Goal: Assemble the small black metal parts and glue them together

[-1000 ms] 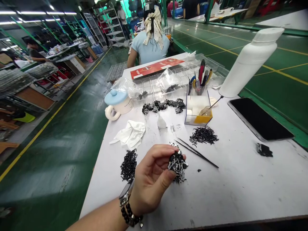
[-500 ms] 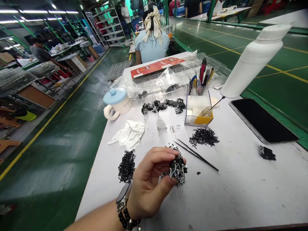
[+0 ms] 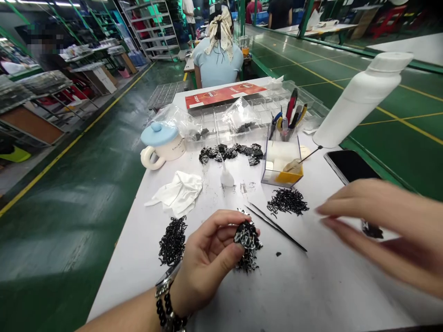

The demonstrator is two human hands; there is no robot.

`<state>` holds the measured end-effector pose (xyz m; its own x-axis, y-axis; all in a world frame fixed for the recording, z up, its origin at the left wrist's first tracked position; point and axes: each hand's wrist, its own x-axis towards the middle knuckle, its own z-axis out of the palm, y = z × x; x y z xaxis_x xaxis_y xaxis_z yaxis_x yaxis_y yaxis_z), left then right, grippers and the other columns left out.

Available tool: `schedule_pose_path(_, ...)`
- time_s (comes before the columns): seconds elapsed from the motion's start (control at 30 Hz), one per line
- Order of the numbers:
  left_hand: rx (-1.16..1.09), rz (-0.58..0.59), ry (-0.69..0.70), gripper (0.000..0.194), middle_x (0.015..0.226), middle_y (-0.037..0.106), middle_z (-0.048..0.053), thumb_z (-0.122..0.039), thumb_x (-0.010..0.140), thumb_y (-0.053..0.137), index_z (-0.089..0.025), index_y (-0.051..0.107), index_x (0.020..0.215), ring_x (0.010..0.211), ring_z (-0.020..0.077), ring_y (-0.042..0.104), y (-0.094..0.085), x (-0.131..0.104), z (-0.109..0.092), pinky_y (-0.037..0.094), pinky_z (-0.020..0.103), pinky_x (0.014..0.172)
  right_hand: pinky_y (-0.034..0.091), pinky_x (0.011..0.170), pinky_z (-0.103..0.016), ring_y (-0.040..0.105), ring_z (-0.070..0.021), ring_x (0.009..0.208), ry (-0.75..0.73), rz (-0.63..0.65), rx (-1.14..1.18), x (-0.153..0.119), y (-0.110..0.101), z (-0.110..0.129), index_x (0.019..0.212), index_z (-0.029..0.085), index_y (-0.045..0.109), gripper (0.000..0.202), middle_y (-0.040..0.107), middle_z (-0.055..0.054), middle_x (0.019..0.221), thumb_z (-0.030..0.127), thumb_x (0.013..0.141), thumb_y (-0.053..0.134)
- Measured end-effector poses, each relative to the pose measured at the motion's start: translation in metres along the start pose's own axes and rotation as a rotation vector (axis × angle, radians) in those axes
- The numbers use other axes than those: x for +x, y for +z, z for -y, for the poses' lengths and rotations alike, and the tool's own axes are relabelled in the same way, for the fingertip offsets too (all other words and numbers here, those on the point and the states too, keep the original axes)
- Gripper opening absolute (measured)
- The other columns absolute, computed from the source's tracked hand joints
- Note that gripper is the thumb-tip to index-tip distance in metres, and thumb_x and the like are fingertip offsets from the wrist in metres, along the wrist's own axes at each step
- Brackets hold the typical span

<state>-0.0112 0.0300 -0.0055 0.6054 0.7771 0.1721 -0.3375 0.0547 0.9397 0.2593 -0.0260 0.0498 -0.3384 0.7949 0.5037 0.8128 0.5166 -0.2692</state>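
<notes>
My left hand (image 3: 211,258) is closed on a small black-and-silver assembly (image 3: 248,234), pinched between thumb and fingers above a pile of small black and silver parts (image 3: 248,263). Blurred by motion, my right hand (image 3: 384,226) reaches in from the right with its fingers stretched out and nothing visible between them. It partly covers a similar black part (image 3: 372,229) and the phone (image 3: 353,165). Black tweezers (image 3: 280,229) lie between the hands. Heaps of little curved black pieces lie on both sides, a left heap (image 3: 173,240) and a right heap (image 3: 288,201).
Farther back on the white table (image 3: 311,295) are a row of black assemblies (image 3: 230,152), a white dropper bottle (image 3: 227,177), a clear tool box (image 3: 282,161), a lidded mug (image 3: 162,145), a white cloth (image 3: 178,193) and a tall white bottle (image 3: 363,99). A person (image 3: 218,60) sits ahead.
My right hand has come into view from the right, over the lone black part and the phone. My left hand still holds the assembly, turned slightly. The view has shifted a little.
</notes>
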Motion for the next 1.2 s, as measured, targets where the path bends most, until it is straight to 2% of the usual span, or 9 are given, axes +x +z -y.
schedule_pose_path(0.07, -0.005, -0.009, -0.020, 0.030, 0.113, 0.056, 0.004, -0.015, 0.088, 0.057, -0.025, 0.059, 0.116, 0.100, 0.0141, 0.062, -0.001, 0.000, 0.000, 0.052, 0.022, 0.090, 0.051, 0.070, -0.024, 0.057, -0.0133, 0.086, -0.025, 0.070, 0.153, 0.014, 0.022, 0.023, 0.103, 0.017, 0.063, 0.018, 0.061, -0.007, 0.092, 0.015, 0.086, 0.056)
schedule_pose_path(0.13, 0.053, -0.024, 0.011, 0.032, 0.112, 0.055, 0.004, -0.012, 0.086, 0.060, -0.025, 0.059, 0.115, 0.101, 0.0132, 0.059, -0.001, -0.001, -0.002, 0.051, 0.020, 0.090, 0.050, 0.073, -0.021, 0.056, -0.0111, 0.088, -0.026, 0.014, 0.268, 0.024, 0.040, 0.041, 0.102, 0.015, 0.062, 0.018, 0.061, -0.006, 0.093, 0.013, 0.084, 0.059)
schedule_pose_path(0.23, 0.188, -0.043, 0.096, 0.036, 0.109, 0.055, 0.004, -0.007, 0.080, 0.065, -0.024, 0.061, 0.112, 0.103, 0.0141, 0.057, -0.001, -0.001, -0.004, 0.050, 0.020, 0.090, 0.050, 0.074, -0.018, 0.055, -0.0089, 0.086, -0.022, -0.091, 0.330, 0.030, 0.053, 0.052, 0.099, 0.012, 0.064, 0.017, 0.062, -0.005, 0.089, 0.011, 0.081, 0.063)
schedule_pose_path(0.53, 0.422, -0.064, 0.233, 0.039, 0.104, 0.058, 0.009, -0.006, 0.074, 0.068, -0.019, 0.060, 0.109, 0.096, 0.0208, 0.059, -0.003, -0.002, 0.003, 0.055, 0.033, 0.084, 0.051, 0.070, -0.019, 0.057, -0.0097, 0.079, -0.035, -0.105, 0.357, 0.026, 0.061, 0.053, 0.090, 0.011, 0.066, 0.010, 0.064, -0.004, 0.081, 0.008, 0.082, 0.061)
schedule_pose_path(0.8, 0.497, -0.061, 0.287, 0.040, 0.103, 0.059, 0.008, -0.005, 0.072, 0.069, -0.018, 0.060, 0.109, 0.095, 0.0200, 0.059, -0.001, -0.002, 0.003, 0.055, 0.032, 0.083, 0.051, 0.065, -0.027, 0.058, -0.0135, 0.074, -0.106, -0.163, 0.272, 0.018, 0.065, 0.053, 0.091, 0.008, 0.065, 0.010, 0.064, -0.006, 0.079, 0.008, 0.083, 0.061)
schedule_pose_path(1.2, 0.501, -0.042, 0.279, 0.042, 0.104, 0.060, 0.008, -0.006, 0.072, 0.069, -0.019, 0.060, 0.110, 0.093, 0.0204, 0.061, -0.002, -0.002, 0.004, 0.058, 0.033, 0.082, 0.056, 0.066, -0.030, 0.063, -0.0178, 0.078, -0.073, -0.150, 0.156, 0.012, 0.065, 0.056, 0.096, 0.011, 0.065, 0.014, 0.068, -0.007, 0.081, 0.013, 0.088, 0.054)
